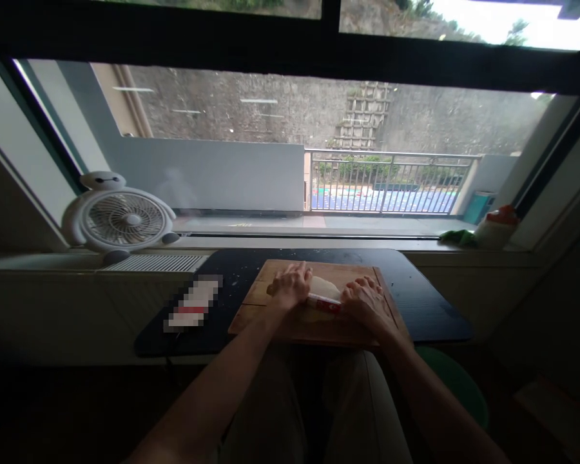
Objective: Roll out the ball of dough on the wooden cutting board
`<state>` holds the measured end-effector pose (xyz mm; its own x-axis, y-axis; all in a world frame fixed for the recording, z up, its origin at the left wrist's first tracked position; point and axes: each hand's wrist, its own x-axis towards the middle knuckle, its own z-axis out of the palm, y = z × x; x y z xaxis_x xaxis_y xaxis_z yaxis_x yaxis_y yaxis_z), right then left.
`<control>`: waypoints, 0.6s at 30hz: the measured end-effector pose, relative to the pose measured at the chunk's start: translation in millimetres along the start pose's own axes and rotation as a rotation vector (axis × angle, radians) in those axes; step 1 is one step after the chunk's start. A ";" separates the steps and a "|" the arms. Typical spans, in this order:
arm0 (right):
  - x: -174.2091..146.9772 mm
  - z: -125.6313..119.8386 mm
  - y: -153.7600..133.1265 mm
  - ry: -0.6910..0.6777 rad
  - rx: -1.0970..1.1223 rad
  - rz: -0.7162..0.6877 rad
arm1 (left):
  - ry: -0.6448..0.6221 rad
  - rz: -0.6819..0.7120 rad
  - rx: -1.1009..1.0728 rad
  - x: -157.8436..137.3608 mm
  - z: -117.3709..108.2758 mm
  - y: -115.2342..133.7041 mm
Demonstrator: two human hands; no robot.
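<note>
A flat piece of pale dough [325,288] lies on a wooden cutting board [251,316]. Across its near edge runs a rolling pin [325,303] whose middle carries a red and white print. My left hand [290,283] is wrapped over the pin's left part, and a brownish end shows just beyond it. On the right part rests my right hand [365,298], its fingers curled over the pin at the dough's right edge. Both hands hide much of the pin.
The board sits on a small dark table [430,309] with pale specks on it. A pixelated packet [193,306] lies at left. A white fan [133,219] stands left by the window; a green cloth [457,238] and an orange-topped container [497,225] are right. A green round stool [459,380] is below.
</note>
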<state>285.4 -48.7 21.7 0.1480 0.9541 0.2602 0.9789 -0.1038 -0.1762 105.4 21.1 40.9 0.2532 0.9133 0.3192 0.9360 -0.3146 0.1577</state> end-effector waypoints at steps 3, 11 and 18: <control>-12.8 6.4 0.1 0.129 -0.010 -0.052 | 0.158 0.119 0.025 -48.8 9.9 -8.7; 3.7 6.2 -5.3 0.119 -0.037 -0.011 | 0.123 0.122 0.026 -47.5 6.1 -10.3; 48.8 -10.3 -8.3 0.085 -0.051 0.026 | -0.097 -0.081 -0.051 32.3 -1.5 -2.8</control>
<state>285.9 -4.2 45.6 0.1825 0.9239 0.3363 0.9802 -0.1442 -0.1358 110.6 51.0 52.1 0.2023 0.9561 0.2120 0.9413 -0.2496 0.2272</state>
